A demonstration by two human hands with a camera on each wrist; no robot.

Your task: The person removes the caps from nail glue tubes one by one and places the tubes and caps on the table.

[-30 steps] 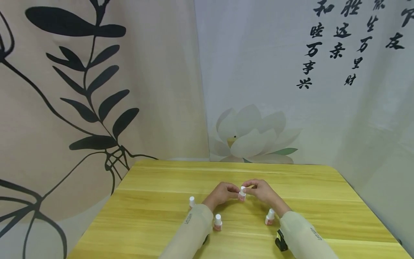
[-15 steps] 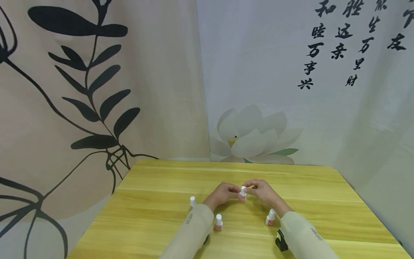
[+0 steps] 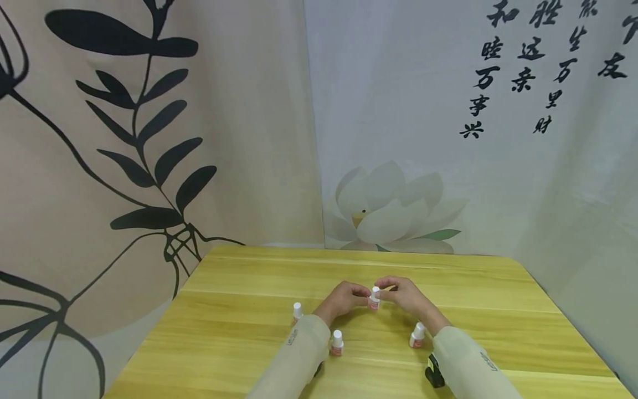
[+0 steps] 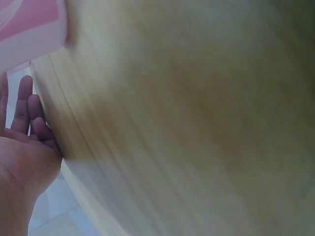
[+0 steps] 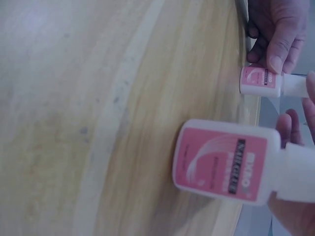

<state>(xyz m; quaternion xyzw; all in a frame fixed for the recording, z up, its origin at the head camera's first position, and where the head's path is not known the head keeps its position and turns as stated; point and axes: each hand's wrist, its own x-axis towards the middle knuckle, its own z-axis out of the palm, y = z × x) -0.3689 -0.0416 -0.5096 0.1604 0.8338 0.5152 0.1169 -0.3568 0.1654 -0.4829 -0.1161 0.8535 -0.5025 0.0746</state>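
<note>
Bottle (image 3: 374, 302), white with pink label (image 5: 258, 77), is upright, left hand (image 3: 346, 297) pinching its body, right hand (image 3: 406, 293) its cap (image 3: 375, 290).

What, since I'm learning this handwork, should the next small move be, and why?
Perhaps twist the white cap slightly with the right hand, which is at the cap while the left hand holds the upright bottle by its body.

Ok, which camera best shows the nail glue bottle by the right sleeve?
The right wrist view: the nail glue bottle looms large, its pink label readable, its cap reaching the frame's edge. The head view shows it whole but small. I can't pick it out in the left wrist view.
</note>
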